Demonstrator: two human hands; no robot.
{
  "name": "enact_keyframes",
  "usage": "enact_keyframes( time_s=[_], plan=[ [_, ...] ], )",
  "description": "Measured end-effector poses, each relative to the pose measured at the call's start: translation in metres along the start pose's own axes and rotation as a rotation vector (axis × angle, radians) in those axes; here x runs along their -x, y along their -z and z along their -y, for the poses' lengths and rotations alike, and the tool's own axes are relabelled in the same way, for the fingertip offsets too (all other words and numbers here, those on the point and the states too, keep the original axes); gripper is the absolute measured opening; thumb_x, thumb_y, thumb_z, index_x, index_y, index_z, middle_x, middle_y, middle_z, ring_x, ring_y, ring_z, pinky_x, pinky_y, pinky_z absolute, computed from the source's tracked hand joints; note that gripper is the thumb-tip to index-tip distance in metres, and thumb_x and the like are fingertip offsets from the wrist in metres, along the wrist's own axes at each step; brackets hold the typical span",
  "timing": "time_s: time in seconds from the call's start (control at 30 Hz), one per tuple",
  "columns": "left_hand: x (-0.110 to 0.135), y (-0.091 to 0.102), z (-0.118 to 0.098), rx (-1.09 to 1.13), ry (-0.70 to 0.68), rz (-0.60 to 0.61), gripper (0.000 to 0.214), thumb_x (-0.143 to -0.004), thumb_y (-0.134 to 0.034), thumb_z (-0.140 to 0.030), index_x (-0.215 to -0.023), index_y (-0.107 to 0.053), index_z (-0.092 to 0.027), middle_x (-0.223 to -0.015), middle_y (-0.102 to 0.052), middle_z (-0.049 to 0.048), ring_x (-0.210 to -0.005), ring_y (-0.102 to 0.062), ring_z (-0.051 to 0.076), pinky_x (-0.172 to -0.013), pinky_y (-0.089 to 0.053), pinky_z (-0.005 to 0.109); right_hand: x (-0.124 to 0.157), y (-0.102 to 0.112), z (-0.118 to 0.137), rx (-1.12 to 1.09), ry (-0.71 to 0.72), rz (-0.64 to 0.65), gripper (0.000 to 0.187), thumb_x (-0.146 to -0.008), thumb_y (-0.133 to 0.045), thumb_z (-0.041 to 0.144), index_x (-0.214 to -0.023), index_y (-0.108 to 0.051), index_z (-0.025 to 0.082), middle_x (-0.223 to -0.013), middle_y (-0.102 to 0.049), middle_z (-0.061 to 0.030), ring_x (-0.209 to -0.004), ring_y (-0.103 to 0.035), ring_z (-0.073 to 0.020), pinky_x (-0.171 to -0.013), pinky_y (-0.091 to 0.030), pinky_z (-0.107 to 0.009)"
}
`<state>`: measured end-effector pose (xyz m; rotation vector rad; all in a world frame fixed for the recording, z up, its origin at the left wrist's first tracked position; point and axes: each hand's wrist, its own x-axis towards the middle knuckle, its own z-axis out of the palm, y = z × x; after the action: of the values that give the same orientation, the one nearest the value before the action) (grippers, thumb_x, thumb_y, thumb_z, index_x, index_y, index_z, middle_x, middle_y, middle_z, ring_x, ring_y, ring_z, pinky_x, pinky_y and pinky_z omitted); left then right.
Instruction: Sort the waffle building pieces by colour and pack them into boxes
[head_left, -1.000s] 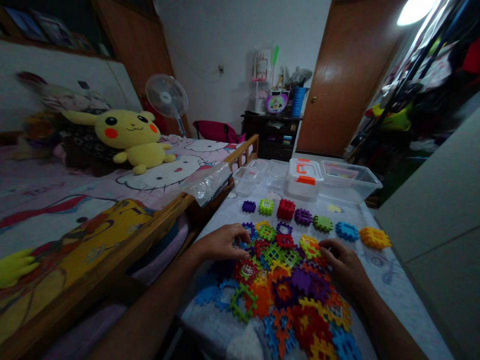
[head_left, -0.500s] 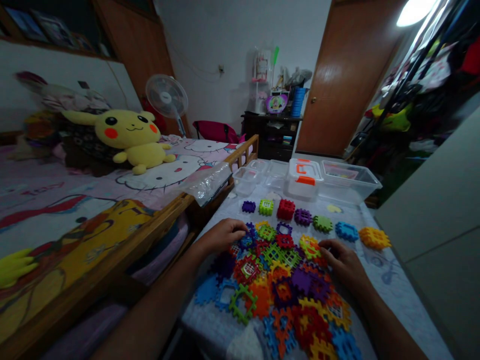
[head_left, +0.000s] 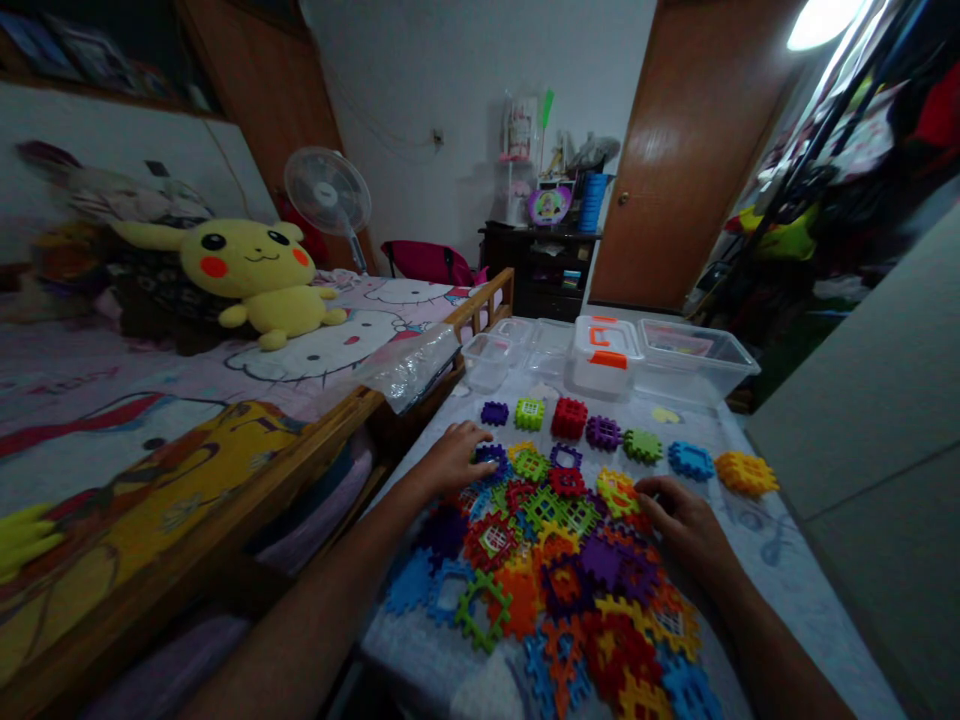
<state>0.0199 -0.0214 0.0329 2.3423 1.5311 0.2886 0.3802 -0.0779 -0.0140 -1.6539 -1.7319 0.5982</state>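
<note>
My left hand (head_left: 459, 456) is at the far left edge of a heap of plastic interlocking tiles. Its fingers and thumb close on a dark purple-blue interlocking tile (head_left: 492, 459) at that edge. On the right side of the heap rests my right hand (head_left: 681, 515), fingers bent and slightly apart, their tips by a yellow interlocking tile (head_left: 618, 493); I see nothing held in it. Between the hands lie a green tile (head_left: 541, 510), red tiles (head_left: 491, 540) and a purple tile (head_left: 601, 560), overlapping one another.
Behind the heap runs a row of sorted pieces, from a purple one (head_left: 494, 413) through a red stack (head_left: 570, 418) to a yellow stack (head_left: 746, 473). Clear plastic boxes (head_left: 697, 375) and an orange-latched box (head_left: 604, 375) stand farther back. A wooden bed rail (head_left: 341, 425) borders the left.
My left hand has lifted its fingers a little and moved onto the purple-blue tile, which shows more clearly between fingers and thumb. My right hand stays nearly still. The view has shifted slightly.
</note>
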Motion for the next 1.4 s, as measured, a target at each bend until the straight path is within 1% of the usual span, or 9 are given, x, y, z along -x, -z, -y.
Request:
enact_keyframes(
  time_s=[0.07,0.2,0.3,0.47,0.67,0.9,1.17,1.3,1.4],
  plan=[
    [0.002,0.001,-0.001,-0.05,-0.008,0.043,0.053,-0.073,-0.073,-0.038,-0.121,-0.06,-0.019,-0.121,-0.058,0.0111,-0.117,-0.05,0.029,-0.102,-0.039,0.038,0.0,0.0,0.0,0.001,0.0,0.001,0.032,-0.079,-0.051,0.046,-0.084,-0.068,0.019,-0.08,-0.072,-0.0063,-0.07,-0.064,-0.0215,-0.064,-0.049,-0.032],
    [0.002,0.002,-0.005,-0.115,-0.027,0.077,0.05,-0.071,-0.073,-0.033,-0.117,-0.061,-0.017,-0.117,-0.059,0.0111,-0.114,-0.051,0.029,-0.1,-0.039,0.037,0.0,0.0,0.0,0.007,0.004,-0.006,0.033,-0.08,-0.051,0.046,-0.086,-0.068,0.019,-0.079,-0.071,-0.0053,-0.068,-0.063,-0.0206,-0.064,-0.049,-0.032],
    [0.0,0.001,-0.007,-0.127,-0.035,0.064,0.044,-0.072,-0.071,-0.033,-0.112,-0.063,-0.019,-0.114,-0.061,0.0099,-0.11,-0.053,0.028,-0.097,-0.041,0.036,0.001,0.0,-0.001,0.009,0.005,-0.005,0.032,-0.08,-0.052,0.046,-0.085,-0.068,0.019,-0.077,-0.071,-0.0048,-0.066,-0.062,-0.0201,-0.063,-0.049,-0.032],
    [-0.003,0.002,-0.007,-0.144,-0.03,0.035,0.04,-0.067,-0.071,-0.037,-0.101,-0.063,-0.019,-0.106,-0.063,0.0094,-0.103,-0.056,0.029,-0.091,-0.044,0.037,0.0,0.0,-0.003,0.008,0.005,-0.001,0.031,-0.08,-0.052,0.046,-0.087,-0.068,0.02,-0.077,-0.071,-0.0048,-0.067,-0.063,-0.0206,-0.063,-0.049,-0.032],
    [-0.01,0.007,-0.008,-0.118,0.031,-0.004,0.04,-0.066,-0.071,-0.037,-0.1,-0.061,-0.019,-0.106,-0.064,0.009,-0.103,-0.058,0.028,-0.092,-0.045,0.036,0.0,0.0,0.001,-0.007,0.007,-0.017,0.032,-0.079,-0.052,0.047,-0.083,-0.068,0.02,-0.076,-0.071,-0.005,-0.065,-0.063,-0.0204,-0.061,-0.049,-0.032],
    [-0.017,0.005,-0.005,-0.148,0.029,0.088,0.045,-0.064,-0.074,-0.039,-0.103,-0.064,-0.02,-0.109,-0.063,0.01,-0.107,-0.057,0.03,-0.092,-0.045,0.036,0.001,0.0,0.002,-0.014,-0.005,-0.014,0.033,-0.078,-0.052,0.047,-0.085,-0.068,0.019,-0.077,-0.071,-0.0056,-0.065,-0.063,-0.0206,-0.061,-0.049,-0.032],
    [-0.021,0.007,0.001,-0.144,-0.027,0.126,0.044,-0.062,-0.074,-0.035,-0.103,-0.067,-0.021,-0.109,-0.064,0.0083,-0.106,-0.058,0.03,-0.092,-0.045,0.035,0.0,0.0,0.003,-0.022,0.001,-0.012,0.032,-0.078,-0.052,0.047,-0.084,-0.068,0.02,-0.076,-0.072,-0.0055,-0.067,-0.064,-0.0209,-0.061,-0.049,-0.032],
    [-0.021,0.006,0.0,-0.142,-0.039,0.098,0.04,-0.061,-0.073,-0.035,-0.099,-0.068,-0.02,-0.104,-0.066,0.0094,-0.102,-0.059,0.03,-0.089,-0.046,0.036,0.0,0.0,0.001,0.002,0.005,-0.009,0.033,-0.079,-0.051,0.047,-0.085,-0.067,0.02,-0.073,-0.07,-0.0045,-0.064,-0.062,-0.0203,-0.061,-0.048,-0.032],
    [-0.022,0.007,0.008,-0.122,-0.048,0.024,0.041,-0.062,-0.073,-0.036,-0.099,-0.069,-0.02,-0.103,-0.066,0.0091,-0.102,-0.06,0.029,-0.091,-0.046,0.035,0.0,0.001,0.001,0.003,0.003,-0.003,0.033,-0.079,-0.05,0.047,-0.086,-0.068,0.019,-0.074,-0.069,-0.0046,-0.064,-0.062,-0.0203,-0.06,-0.048,-0.032]
  ],
)
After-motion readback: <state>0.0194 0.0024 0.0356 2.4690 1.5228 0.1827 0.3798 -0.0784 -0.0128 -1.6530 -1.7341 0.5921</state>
